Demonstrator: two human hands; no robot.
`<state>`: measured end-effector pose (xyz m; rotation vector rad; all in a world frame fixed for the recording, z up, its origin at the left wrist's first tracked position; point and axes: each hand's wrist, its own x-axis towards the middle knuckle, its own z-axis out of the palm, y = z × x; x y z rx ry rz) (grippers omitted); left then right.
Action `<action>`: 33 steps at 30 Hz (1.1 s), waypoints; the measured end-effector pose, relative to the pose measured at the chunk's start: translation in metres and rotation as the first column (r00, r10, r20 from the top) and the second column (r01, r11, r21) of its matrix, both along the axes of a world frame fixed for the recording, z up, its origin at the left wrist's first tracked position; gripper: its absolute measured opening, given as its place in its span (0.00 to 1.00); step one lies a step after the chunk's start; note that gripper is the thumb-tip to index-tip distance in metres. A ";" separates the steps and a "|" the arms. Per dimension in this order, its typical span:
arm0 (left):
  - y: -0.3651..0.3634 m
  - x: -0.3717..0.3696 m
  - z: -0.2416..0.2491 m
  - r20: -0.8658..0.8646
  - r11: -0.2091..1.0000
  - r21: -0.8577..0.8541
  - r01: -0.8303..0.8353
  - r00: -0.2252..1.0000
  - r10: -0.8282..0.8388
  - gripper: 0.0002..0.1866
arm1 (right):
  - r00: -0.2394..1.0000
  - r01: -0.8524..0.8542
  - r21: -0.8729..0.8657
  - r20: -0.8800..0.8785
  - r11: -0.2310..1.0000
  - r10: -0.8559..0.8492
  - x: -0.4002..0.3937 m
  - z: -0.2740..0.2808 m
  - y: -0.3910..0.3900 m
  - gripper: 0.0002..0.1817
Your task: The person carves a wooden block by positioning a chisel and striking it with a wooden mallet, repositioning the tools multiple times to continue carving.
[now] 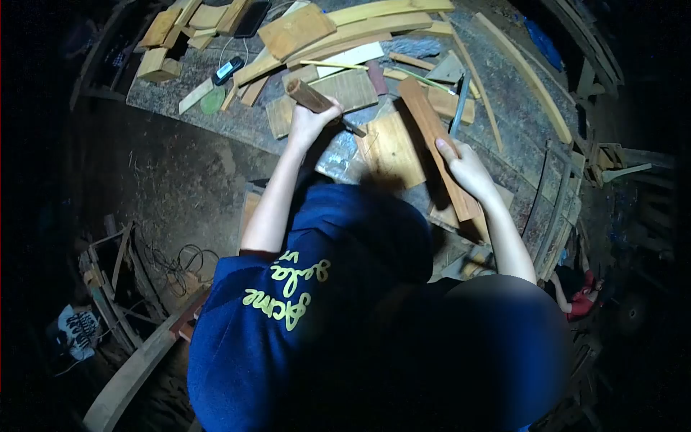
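Note:
My left hand [308,125] is closed around the wooden handle of a chisel [308,95]. The chisel's metal blade slants down to the left edge of a pale wooden board [394,151], which has marks on its face. In my right hand [466,168] is a long brown wooden bar [427,115], gripped near its lower end with the thumb along the top. The bar stands to the right of the board, its upper end tilted left. A clear plastic sheet or bag [338,156] lies beside the board, below the chisel blade.
Curved wooden strips [360,29] and offcuts cover the back of the workbench [248,119]. A phone [253,19], a small black device [228,70] and a metal rod [460,104] lie among them. A person in red [581,301] is at the far right. Cables [183,266] lie on the floor.

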<state>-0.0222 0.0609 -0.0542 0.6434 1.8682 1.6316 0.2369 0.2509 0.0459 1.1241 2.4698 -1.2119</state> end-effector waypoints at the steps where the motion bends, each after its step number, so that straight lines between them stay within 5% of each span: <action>1: -0.002 0.000 -0.002 0.031 1.000 0.020 -0.021 0.999 0.021 0.07 | 0.999 0.013 -0.040 -0.042 0.999 -0.015 0.006 -0.004 -0.002 0.27; 11: 0.008 0.012 0.011 0.160 0.989 0.030 -0.143 0.978 0.137 0.15 | 0.983 0.154 -0.197 -0.073 0.968 -0.171 0.037 -0.045 -0.016 0.29; 33: 0.028 0.013 0.024 -0.200 0.988 -0.153 -0.014 0.980 -0.017 0.20 | 0.982 0.158 -0.157 -0.075 0.975 -0.171 0.041 -0.054 -0.017 0.27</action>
